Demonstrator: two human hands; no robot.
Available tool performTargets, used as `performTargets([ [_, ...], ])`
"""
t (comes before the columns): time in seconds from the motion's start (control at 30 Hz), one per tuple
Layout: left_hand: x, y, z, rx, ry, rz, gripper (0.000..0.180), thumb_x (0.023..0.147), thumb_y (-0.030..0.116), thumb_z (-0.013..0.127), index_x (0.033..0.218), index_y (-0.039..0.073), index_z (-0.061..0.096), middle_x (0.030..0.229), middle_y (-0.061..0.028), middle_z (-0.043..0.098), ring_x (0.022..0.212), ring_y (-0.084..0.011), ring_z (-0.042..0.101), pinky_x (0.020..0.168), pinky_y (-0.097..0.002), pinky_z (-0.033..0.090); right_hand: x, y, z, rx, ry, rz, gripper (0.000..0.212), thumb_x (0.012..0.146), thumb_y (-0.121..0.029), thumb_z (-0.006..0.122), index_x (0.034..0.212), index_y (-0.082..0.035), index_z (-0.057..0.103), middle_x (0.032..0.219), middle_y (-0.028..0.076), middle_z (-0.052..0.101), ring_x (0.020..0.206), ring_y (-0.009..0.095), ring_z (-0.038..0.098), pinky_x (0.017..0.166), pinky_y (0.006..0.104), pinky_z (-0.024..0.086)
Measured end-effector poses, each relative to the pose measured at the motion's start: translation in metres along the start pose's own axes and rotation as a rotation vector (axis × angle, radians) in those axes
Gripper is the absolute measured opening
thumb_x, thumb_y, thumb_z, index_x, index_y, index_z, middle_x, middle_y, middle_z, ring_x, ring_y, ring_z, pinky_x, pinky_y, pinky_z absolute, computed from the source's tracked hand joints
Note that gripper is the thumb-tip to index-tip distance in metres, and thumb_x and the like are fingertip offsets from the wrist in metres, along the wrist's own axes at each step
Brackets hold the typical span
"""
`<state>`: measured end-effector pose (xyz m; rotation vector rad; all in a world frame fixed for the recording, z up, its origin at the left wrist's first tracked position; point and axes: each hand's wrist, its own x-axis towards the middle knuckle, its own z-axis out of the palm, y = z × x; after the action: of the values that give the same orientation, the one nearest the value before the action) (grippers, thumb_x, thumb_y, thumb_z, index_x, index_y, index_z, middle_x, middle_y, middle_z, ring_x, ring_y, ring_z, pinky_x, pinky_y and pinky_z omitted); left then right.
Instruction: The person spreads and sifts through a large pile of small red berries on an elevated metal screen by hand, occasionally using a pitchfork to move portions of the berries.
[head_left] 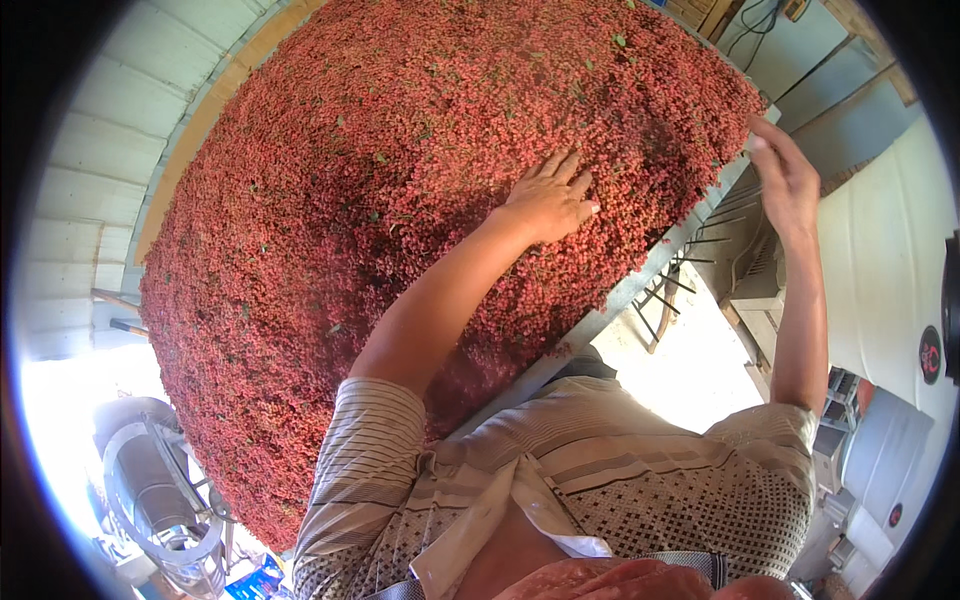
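A broad heap of small red berries point(400, 130), looking like Sichuan peppercorns, fills a large bed with a pale metal rim point(625, 295). Bits of green leaf are scattered through it. My left hand point(550, 200) lies palm down on the heap, its fingers spread and pressed lightly into the berries. Off to the right, my right hand point(790, 185) is raised at the heap's far right corner, beside the rim. Its fingers reach toward the berries with the thumb a little apart, and nothing shows in its grasp.
Dark metal rods point(660, 300) stick out below the rim on the right. A large white tank point(890, 260) stands farther right. At the lower left is a round metal machine point(150, 480). Cables point(760, 25) hang at the top right, and a pale panelled wall point(130, 110) runs along the left.
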<state>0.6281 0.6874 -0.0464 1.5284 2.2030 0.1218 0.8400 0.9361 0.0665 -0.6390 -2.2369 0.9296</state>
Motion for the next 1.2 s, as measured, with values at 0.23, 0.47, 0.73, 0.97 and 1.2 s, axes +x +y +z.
performTargets([
  [0.23,0.001,0.017,-0.032,0.003,0.061,0.004,0.069,0.106,0.056,0.032,0.159,0.012,0.032,0.169,-0.0134,0.017,0.156,-0.0346,0.014,0.125,-0.0529,0.019,-0.155,0.101,-0.103,-0.211,0.221,0.429,0.034,0.102,-0.027,0.061,0.117,0.002,0.071,0.1,0.009,0.074,0.093,0.014,0.068,0.077,0.0275,0.055],
  [0.47,0.041,0.022,-0.009,0.038,0.346,0.097,0.08,0.101,0.07,0.027,0.163,0.02,0.021,0.17,-0.0075,0.015,0.157,-0.0297,0.012,0.127,-0.0494,0.011,-0.361,0.107,-0.105,0.044,0.112,0.815,0.04,0.099,-0.03,0.063,0.12,0.004,0.07,0.104,0.013,0.075,0.089,0.021,0.073,0.066,0.0329,0.059],
  [0.73,0.069,0.028,0.013,0.263,0.159,-0.018,0.083,0.102,0.069,0.027,0.161,0.011,0.025,0.17,-0.0093,0.016,0.157,-0.0293,0.013,0.127,-0.0485,0.013,-0.385,0.14,-0.089,0.211,-0.194,0.83,0.033,0.099,-0.025,0.063,0.116,0.002,0.069,0.1,0.011,0.073,0.088,0.021,0.072,0.069,0.0331,0.059],
  [0.97,0.017,0.032,-0.018,0.237,0.727,0.109,0.065,0.099,0.054,0.058,0.145,0.009,0.054,0.151,-0.0181,0.05,0.143,-0.0324,0.044,0.119,-0.0441,0.033,-0.405,0.248,-0.182,0.074,-0.296,0.847,0.03,0.092,-0.018,0.071,0.116,0.001,0.069,0.093,0.01,0.074,0.081,0.017,0.069,0.068,0.0318,0.057],
  [1.2,-0.084,0.116,-0.002,-0.368,1.019,-0.594,0.037,0.1,0.033,0.065,0.123,0.004,0.071,0.117,-0.0167,0.073,0.107,-0.0281,0.071,0.094,-0.039,0.054,-0.376,0.361,-0.228,-0.173,-0.402,0.353,0.017,0.09,-0.011,0.066,0.1,0.001,0.073,0.075,0.01,0.071,0.063,0.013,0.065,0.061,0.0322,0.053],
])
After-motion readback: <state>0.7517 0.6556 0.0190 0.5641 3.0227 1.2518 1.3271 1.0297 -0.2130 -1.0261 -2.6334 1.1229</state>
